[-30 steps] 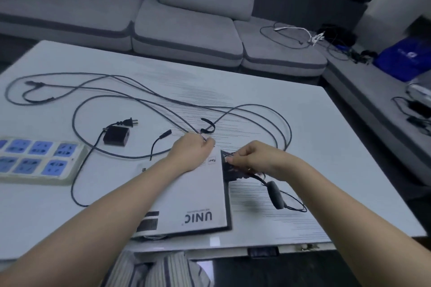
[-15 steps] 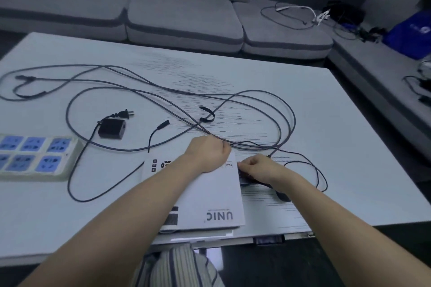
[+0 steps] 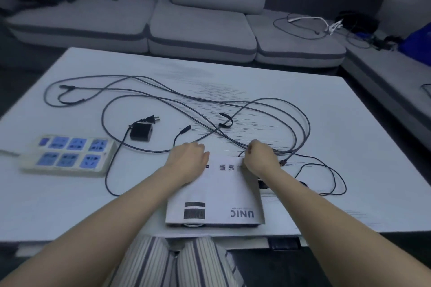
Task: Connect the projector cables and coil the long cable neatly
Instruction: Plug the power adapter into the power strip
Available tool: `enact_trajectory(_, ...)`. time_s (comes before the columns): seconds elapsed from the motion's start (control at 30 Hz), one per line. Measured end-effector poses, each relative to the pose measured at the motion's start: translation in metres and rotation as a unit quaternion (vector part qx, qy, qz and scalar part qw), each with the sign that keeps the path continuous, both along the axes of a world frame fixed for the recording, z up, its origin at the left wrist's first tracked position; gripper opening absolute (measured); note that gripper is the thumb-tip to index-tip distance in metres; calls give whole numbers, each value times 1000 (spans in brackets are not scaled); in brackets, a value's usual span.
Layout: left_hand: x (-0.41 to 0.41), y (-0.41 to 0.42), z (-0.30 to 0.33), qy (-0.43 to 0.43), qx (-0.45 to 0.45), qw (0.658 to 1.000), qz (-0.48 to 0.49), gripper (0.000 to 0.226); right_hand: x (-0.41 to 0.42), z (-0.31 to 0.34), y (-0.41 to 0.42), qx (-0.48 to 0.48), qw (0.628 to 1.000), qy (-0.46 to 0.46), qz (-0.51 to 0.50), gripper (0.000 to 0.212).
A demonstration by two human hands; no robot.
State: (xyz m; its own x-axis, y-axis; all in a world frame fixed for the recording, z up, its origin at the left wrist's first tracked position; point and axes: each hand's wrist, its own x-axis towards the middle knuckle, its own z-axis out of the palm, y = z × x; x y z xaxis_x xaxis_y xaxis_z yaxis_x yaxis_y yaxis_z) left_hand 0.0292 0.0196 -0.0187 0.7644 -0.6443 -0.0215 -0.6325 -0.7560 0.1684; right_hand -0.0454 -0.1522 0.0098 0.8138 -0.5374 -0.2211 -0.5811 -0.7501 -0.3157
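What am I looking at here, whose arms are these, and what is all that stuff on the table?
No robot here: a person wears a camera on the head, so you look down along their own arms. On the white table lies a white projector. The left hand rests on its far edge; the right hand, fingers curled, seems to grip part of the long grey cable that sprawls in loops. Farther left are a black power adapter with its plug, and a power strip. Behind stands a grey sofa.
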Motion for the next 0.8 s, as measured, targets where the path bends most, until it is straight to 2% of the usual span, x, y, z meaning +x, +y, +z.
enact_trajectory(0.1,8,29,4,11,2,999,52,34,10,1,28,-78,995,30,63,34)
enact_trajectory(0.2,15,52,5,39,-14,994,104,29,21,-2,55,-95,989,33,111,40)
enact_trajectory(0.5,45,94,-9,184,-95,957,200,20,64,-18,102,31,988,62,138,52)
enact_trajectory(0.67,51,88,-21,232,-115,943,211,21,79,-32,104,21,977,117,176,60)
enact_trajectory(0.8,53,67,-28,222,-86,951,198,28,85,-43,95,25,973,134,187,58)
